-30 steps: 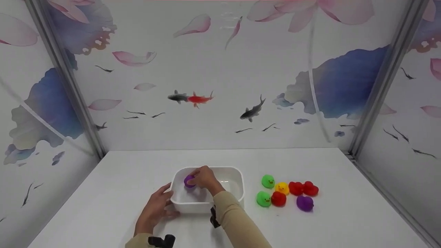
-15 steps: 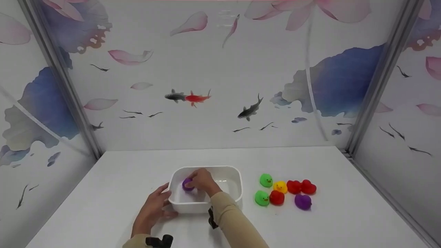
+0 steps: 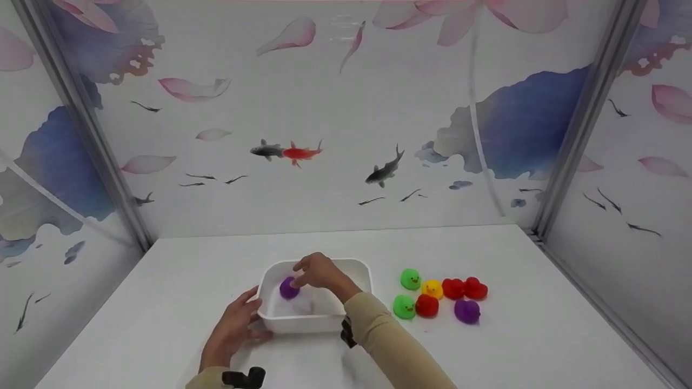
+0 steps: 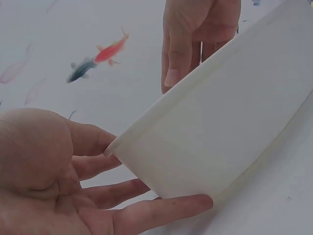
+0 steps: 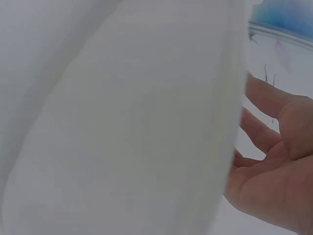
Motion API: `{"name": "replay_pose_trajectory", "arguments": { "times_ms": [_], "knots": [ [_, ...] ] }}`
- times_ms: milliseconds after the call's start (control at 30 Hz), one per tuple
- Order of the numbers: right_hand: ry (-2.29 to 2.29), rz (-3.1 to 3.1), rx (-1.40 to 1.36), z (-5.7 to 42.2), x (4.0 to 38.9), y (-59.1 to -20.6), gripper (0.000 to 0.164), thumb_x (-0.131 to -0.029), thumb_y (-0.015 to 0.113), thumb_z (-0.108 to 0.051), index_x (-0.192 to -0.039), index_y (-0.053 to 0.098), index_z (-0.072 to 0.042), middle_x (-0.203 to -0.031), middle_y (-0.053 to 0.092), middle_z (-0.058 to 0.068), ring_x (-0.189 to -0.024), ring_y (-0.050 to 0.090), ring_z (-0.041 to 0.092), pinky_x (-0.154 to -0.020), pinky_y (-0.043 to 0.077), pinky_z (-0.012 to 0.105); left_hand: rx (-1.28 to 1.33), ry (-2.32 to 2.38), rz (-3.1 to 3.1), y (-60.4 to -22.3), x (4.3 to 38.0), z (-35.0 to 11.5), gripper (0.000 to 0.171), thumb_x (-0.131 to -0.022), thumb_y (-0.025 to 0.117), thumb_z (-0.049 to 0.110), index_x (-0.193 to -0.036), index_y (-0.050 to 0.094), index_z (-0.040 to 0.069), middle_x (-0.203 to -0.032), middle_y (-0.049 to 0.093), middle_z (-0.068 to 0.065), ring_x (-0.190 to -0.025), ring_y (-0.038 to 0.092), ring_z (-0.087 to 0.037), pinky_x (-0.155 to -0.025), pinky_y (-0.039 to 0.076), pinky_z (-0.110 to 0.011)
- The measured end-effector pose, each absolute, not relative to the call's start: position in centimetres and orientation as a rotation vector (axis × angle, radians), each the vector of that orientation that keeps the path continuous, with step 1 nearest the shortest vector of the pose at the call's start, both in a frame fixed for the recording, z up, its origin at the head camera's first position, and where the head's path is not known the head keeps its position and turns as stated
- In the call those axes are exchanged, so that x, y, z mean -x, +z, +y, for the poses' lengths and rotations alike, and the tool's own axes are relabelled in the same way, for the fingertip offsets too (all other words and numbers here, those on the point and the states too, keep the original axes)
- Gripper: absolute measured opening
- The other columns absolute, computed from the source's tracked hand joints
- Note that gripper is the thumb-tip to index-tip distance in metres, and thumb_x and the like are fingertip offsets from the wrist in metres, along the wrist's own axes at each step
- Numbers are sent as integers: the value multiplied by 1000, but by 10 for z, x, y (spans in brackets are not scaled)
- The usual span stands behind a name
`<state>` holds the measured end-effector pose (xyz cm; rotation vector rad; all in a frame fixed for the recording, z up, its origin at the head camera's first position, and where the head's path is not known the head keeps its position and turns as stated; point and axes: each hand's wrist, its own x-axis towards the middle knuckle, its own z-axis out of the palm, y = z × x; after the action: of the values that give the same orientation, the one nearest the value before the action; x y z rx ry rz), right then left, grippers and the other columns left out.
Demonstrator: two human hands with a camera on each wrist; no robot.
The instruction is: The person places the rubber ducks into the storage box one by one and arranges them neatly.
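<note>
A purple toy duck [image 3: 290, 288] sits inside the white plastic basin [image 3: 303, 324], near its left end. My right hand [image 3: 321, 273] is over the basin with its fingers spread loosely, the fingertips right beside the duck. In the right wrist view, those fingers [image 5: 266, 137] show past the basin's wall, which hides their tips. At the basin's left front corner, my left hand [image 3: 232, 327] holds the wall and rim. The left wrist view shows its fingers [image 4: 93, 137] at the rim and another digit stretched along the lower wall.
Right of the basin lies a loose group of toy ducks: green ones [image 3: 410, 279], a yellow one [image 3: 432, 289], red ones [image 3: 427, 306] and a purple one [image 3: 467, 312]. Printed panels [image 3: 303, 205] enclose the white table [image 3: 519, 346] at the back and sides.
My right hand has let go of the purple duck in the basin and lifted slightly, its fingers opening. My left hand stays on the basin. The head view has shifted slightly.
</note>
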<state>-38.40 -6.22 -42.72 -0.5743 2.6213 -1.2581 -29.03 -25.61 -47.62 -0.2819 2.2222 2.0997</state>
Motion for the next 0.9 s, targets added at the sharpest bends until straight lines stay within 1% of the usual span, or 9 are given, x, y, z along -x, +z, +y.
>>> {"name": "replay_pose_trajectory", "arguments": {
  "times_ms": [100, 200, 400, 567, 733, 900],
  "knots": [
    [-1278, 2599, 636, -54, 376, -419, 38, -83, 82, -16, -117, 72, -2, -126, 69, 18, -120, 64, 35, -101, 57, 44, 266, 2097, 2209, -476, 291, -256, 58, -108, 39, 20, -159, 18, 4, -156, 30, -35, -140, 39, -53, -88, 62, -55],
    [-1312, 2570, 687, -46, 367, -412, 38, -85, 81, -18, -119, 72, -4, -130, 66, 18, -121, 63, 34, -99, 59, 44, 274, 2090, 2208, -475, 292, -256, 58, -108, 40, 20, -160, 18, 5, -157, 30, -34, -141, 38, -53, -88, 62, -55],
    [-1372, 2538, 778, -18, 345, -399, 35, -88, 78, -21, -121, 72, -12, -133, 66, 12, -123, 63, 33, -99, 59, 45, 303, 2033, 2244, -475, 290, -255, 57, -107, 40, 20, -159, 21, 5, -157, 30, -33, -140, 39, -53, -86, 63, -51],
    [-1419, 2530, 849, 8, 331, -389, 35, -89, 77, -23, -123, 71, -14, -134, 64, 7, -126, 62, 30, -101, 58, 45, 289, 2032, 2250, -475, 290, -255, 58, -106, 41, 18, -159, 21, 5, -158, 29, -33, -140, 38, -54, -86, 63, -52],
    [-1454, 2528, 844, 38, 318, -381, 36, -91, 75, -27, -126, 69, -18, -136, 63, 6, -127, 60, 32, -101, 58, 45, 272, 2047, 2239, -475, 290, -255, 59, -106, 40, 17, -159, 18, 3, -158, 26, -34, -142, 34, -56, -87, 63, -52],
    [-1496, 2568, 796, 75, 310, -379, 36, -92, 74, -28, -126, 68, -18, -135, 63, 7, -127, 60, 33, -101, 59, 43, 265, 2066, 2229, -477, 290, -255, 58, -106, 39, 17, -159, 19, 3, -157, 29, -34, -141, 35, -56, -86, 63, -52]
  ]
}}
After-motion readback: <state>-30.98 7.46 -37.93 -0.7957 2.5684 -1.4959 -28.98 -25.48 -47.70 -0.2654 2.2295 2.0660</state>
